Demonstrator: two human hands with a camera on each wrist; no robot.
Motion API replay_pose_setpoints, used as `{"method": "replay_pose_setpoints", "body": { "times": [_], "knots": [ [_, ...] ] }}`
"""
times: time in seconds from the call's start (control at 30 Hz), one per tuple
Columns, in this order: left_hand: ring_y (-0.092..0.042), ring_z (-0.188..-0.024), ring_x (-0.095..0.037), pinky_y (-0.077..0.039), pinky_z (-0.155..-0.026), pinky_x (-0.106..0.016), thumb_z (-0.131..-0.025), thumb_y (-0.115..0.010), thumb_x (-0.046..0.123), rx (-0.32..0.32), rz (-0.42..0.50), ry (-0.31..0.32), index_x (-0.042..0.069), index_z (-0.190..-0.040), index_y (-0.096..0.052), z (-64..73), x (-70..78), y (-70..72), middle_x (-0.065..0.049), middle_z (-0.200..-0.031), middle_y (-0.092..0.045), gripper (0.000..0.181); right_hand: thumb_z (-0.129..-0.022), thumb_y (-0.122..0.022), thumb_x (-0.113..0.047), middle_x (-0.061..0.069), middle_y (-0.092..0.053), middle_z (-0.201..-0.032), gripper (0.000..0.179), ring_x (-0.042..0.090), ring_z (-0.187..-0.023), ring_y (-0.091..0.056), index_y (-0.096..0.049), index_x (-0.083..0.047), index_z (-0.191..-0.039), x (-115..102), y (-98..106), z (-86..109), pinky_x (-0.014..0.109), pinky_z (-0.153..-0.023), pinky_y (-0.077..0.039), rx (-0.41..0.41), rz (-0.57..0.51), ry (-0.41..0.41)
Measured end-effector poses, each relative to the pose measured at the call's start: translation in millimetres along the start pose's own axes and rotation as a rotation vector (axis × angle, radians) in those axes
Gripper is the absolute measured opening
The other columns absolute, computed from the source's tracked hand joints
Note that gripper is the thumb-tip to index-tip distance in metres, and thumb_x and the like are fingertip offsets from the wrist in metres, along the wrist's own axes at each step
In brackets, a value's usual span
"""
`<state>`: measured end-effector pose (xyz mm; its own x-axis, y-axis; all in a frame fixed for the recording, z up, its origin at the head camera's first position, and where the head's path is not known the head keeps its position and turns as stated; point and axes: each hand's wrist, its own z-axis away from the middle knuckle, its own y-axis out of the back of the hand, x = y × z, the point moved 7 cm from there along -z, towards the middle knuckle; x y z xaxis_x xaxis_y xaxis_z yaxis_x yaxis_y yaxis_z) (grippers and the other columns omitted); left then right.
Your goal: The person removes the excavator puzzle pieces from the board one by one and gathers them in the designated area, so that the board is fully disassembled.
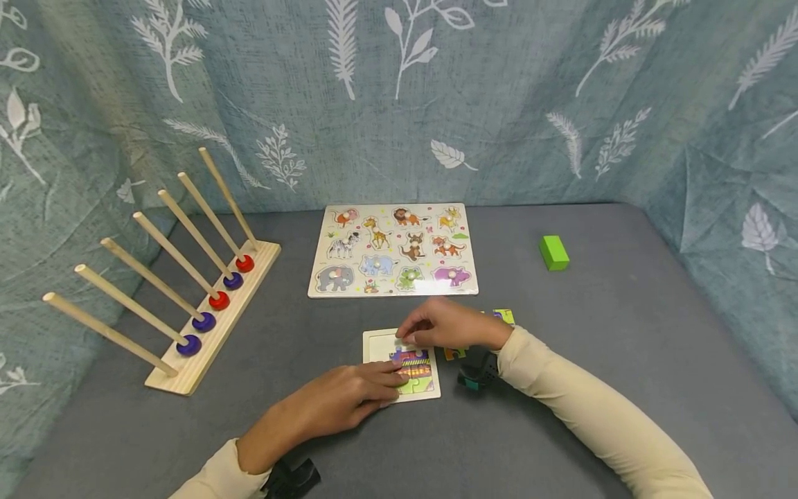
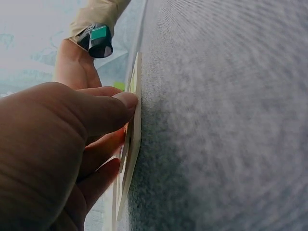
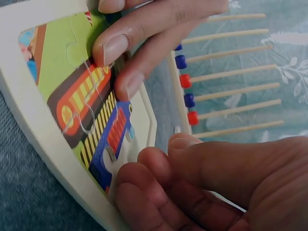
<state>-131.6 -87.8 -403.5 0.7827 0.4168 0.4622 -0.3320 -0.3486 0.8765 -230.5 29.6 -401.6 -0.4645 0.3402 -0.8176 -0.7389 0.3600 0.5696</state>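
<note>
A light wooden puzzle tray [image 1: 436, 380] lies on the grey cloth, its lower part filled with joined jigsaw pieces [image 3: 77, 103] in green, orange, blue and black stripes. My left hand [image 1: 349, 395] rests on the tray's near left side, fingers extended over the fitted pieces and thumb by the rim. Over the tray's far part, my right hand [image 1: 449, 324] pinches a jigsaw piece between thumb and fingers. Only a pale bit of that piece [image 3: 177, 129] shows past the thumb; its picture side is hidden. Loose jigsaw pieces [image 1: 503, 317] lie partly covered by the right wrist.
Behind the tray lies an animal peg puzzle board [image 1: 399, 284]. On the left stands a wooden rack [image 1: 249, 277] with tall pegs and red and blue beads. A green block [image 1: 554, 253] sits at the back right. A patterned curtain [image 1: 499, 104] hangs behind the table.
</note>
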Motion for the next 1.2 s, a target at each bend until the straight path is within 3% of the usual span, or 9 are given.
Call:
{"method": "replay_pose_setpoints", "body": {
  "times": [0.33, 0.53, 0.7, 0.9, 1.2],
  "knots": [
    [-0.043, -0.134, -0.022, -0.044, -0.100, -0.038, -0.092, -0.066, 0.007, -0.040, -0.001, -0.025, 0.009, -0.118, -0.072, -0.2, 2.6, -3.1, 0.001, -0.133, -0.060, 0.027, -0.095, -0.061, -0.003, 0.002, -0.072, -0.099, 0.018, 0.003, -0.083, -0.064, -0.073, -0.001, -0.109, 2, -7, -5.9, 0.023, -0.076, -0.052, -0.010, -0.017, -0.009],
    [-0.042, -0.135, -0.024, -0.042, -0.103, -0.039, -0.092, -0.066, 0.005, -0.032, 0.008, -0.030, 0.008, -0.119, -0.071, 0.0, 2.2, -2.6, 0.002, -0.133, -0.060, 0.028, -0.095, -0.061, -0.002, 0.003, -0.072, -0.098, 0.018, 0.003, -0.083, -0.063, -0.072, 0.000, -0.108, -2, -7, -8.2, 0.022, -0.075, -0.052, -0.009, 0.007, 0.021],
    [-0.050, -0.128, -0.023, -0.046, -0.099, -0.037, -0.091, -0.069, 0.010, 0.034, -0.005, -0.061, 0.008, -0.116, -0.072, 0.7, 1.3, 4.0, 0.000, -0.128, -0.063, 0.025, -0.095, -0.061, -0.003, 0.003, -0.071, -0.100, 0.018, 0.005, -0.086, -0.064, -0.072, -0.001, -0.109, -2, -7, -8.5, 0.022, -0.077, -0.052, -0.009, -0.012, 0.014],
    [-0.060, -0.116, -0.020, -0.050, -0.093, -0.035, -0.089, -0.072, 0.020, 0.125, -0.047, -0.043, 0.010, -0.110, -0.075, 2.2, -3.6, 13.6, -0.003, -0.120, -0.068, 0.024, -0.095, -0.060, -0.001, 0.002, -0.071, -0.099, 0.018, 0.004, -0.086, -0.064, -0.071, 0.002, -0.109, -1, -6, -8.6, 0.023, -0.076, -0.052, -0.003, -0.022, 0.045],
    [-0.060, -0.116, -0.017, -0.051, -0.090, -0.034, -0.091, -0.071, 0.024, 0.072, -0.070, -0.049, 0.010, -0.109, -0.076, 2.1, -2.1, 11.8, 0.000, -0.114, -0.070, 0.024, -0.096, -0.060, -0.003, 0.001, -0.071, -0.099, 0.018, 0.004, -0.084, -0.063, -0.072, -0.002, -0.109, -1, -8, -9.0, 0.024, -0.077, -0.052, -0.001, -0.036, -0.016]
  ]
}}
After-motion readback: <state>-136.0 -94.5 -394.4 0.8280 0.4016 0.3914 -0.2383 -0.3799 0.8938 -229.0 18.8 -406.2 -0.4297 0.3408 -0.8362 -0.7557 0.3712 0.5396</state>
